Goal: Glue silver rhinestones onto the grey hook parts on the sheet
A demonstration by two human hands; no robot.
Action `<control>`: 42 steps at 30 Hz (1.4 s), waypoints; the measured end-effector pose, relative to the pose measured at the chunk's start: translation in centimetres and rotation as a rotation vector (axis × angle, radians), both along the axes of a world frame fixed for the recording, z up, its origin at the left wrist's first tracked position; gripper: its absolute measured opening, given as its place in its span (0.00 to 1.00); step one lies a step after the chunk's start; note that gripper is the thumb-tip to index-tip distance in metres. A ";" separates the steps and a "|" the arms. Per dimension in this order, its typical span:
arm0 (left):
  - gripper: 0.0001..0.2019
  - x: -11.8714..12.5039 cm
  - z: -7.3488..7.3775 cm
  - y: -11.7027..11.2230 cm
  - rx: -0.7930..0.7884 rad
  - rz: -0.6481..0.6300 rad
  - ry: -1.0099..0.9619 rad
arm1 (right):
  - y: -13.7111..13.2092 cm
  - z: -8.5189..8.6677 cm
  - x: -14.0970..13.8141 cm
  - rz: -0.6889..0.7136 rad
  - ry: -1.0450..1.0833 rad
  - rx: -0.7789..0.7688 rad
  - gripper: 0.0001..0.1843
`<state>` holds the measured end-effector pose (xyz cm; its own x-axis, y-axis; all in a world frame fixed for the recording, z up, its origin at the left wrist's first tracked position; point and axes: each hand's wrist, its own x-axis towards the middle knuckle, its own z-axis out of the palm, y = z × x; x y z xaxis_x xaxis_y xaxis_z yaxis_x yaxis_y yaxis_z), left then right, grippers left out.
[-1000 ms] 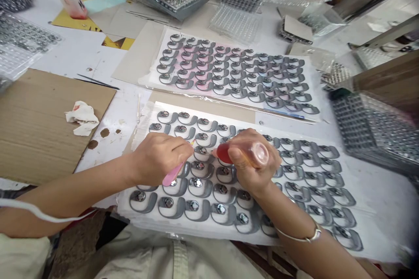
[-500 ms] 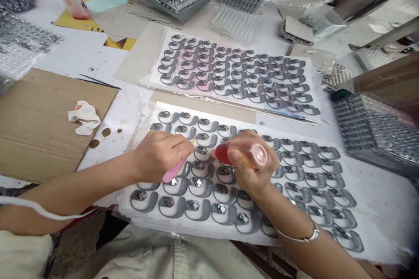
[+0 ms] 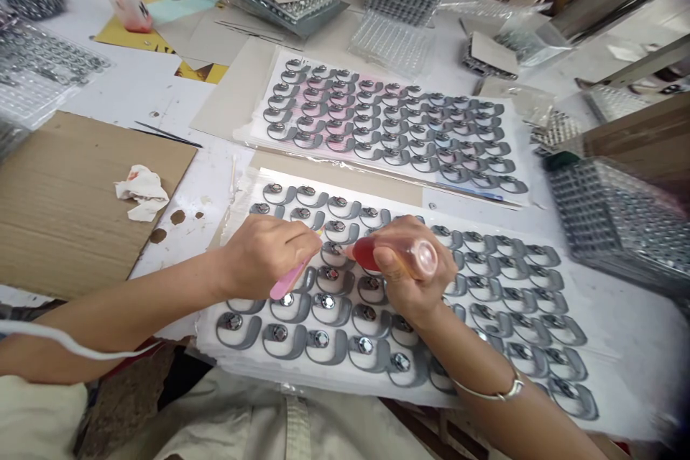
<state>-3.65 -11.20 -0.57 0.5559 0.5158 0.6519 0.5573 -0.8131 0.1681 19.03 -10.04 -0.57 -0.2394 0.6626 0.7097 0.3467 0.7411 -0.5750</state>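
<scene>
My left hand [image 3: 269, 255] is closed around a slim pink tool [image 3: 288, 280]; its flat end points toward me and a small yellow tip shows past the fingers. In my right hand [image 3: 412, 280] is a clear squeeze bottle [image 3: 371, 253] with red liquid, tipped so its nozzle points left. The nozzle is at or just beside a ring [image 3: 333, 251] with a round, stone-set top; I cannot tell whether they touch. Rows of similar rings on grey open bands lie on the white sheet [image 3: 245, 366] under both hands, which hide some of them.
Behind lies a second sheet of rings [image 3: 388, 122], stained pink in places. A cardboard piece [image 3: 70, 215] with crumpled tissue [image 3: 141, 192] is at left. A capped jar [image 3: 126, 0] stands far left. Stacked clear trays [image 3: 619, 215] are at right.
The view has shifted slightly, so the table items sit a little further right. The bottle's nozzle has come slightly closer to the ring. Both hands keep their holds.
</scene>
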 end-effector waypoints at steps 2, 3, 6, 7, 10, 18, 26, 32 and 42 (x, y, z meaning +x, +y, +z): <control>0.07 0.0 0.0 0.0 0.000 -0.001 -0.002 | 0.0 0.0 0.0 -0.009 -0.003 0.002 0.04; 0.07 0.0 0.0 0.0 0.001 -0.001 -0.003 | 0.0 -0.1 0.0 -0.014 -0.006 0.004 0.04; 0.07 0.0 0.1 0.0 0.003 -0.003 -0.007 | 0.0 -0.1 0.0 -0.020 -0.012 0.016 0.04; 0.07 0.0 0.1 0.0 0.003 -0.003 -0.008 | 0.0 -0.1 0.0 -0.019 -0.013 0.016 0.04; 0.06 0.0 0.1 0.0 0.008 -0.003 -0.013 | 0.1 0.0 0.0 -0.014 -0.012 0.017 0.04; 0.05 0.0 0.3 0.2 0.052 -0.004 -0.031 | -0.1 -0.2 0.0 0.032 0.072 -0.003 0.03; 0.04 -0.5 -0.3 1.1 0.081 -0.043 -0.108 | 2.8 1.8 1.9 -0.139 0.597 -0.366 0.17; 0.04 -0.7 -0.8 1.8 0.037 -0.034 -0.199 | 5.3 4.0 4.9 -0.167 1.012 -0.808 0.18; 0.05 0.9 0.6 -0.4 -0.096 -0.122 -0.191 | 4.4 5.4 7.3 -0.094 0.789 -0.967 0.24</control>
<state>-2.79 -11.58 0.00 0.4887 0.5174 0.7025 0.4068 -0.8474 0.3411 26.37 -5.60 4.80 0.1058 0.9832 -0.1487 -0.3108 -0.1093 -0.9442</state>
